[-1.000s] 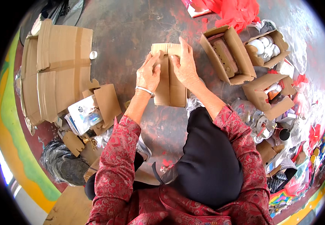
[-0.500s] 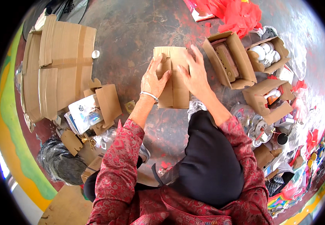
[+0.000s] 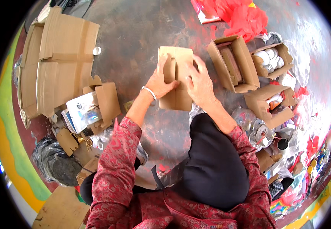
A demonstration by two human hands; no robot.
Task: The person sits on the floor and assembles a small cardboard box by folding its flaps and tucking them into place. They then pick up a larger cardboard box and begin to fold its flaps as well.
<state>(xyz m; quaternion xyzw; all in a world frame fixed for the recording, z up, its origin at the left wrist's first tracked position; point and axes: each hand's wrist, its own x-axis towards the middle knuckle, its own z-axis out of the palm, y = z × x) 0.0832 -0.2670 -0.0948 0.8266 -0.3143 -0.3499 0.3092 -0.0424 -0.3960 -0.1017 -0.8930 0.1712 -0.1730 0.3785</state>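
A brown cardboard box [image 3: 181,97] is in front of me, with its flaps folded in and a seam running down the middle. My left hand [image 3: 160,81] grips its left side, fingers along the edge and thumb pressed on the top by the seam. On the right side, my right hand [image 3: 201,86] holds the box, fingers bent over the far right part and thumb on the top panel. Each hand hides part of the box's side edges.
Large cardboard pieces [image 3: 68,68] and an open carton with white packs [image 3: 83,110] stand at left. Open boxes [image 3: 245,65] with several white items line the right, beside plastic bags and clutter. Red cloth [image 3: 245,19] lies at the far right.
My left thumb has moved right and down onto the seam. My right hand has slid a little nearer along the box, its fingers more bent. The view has shifted slightly.
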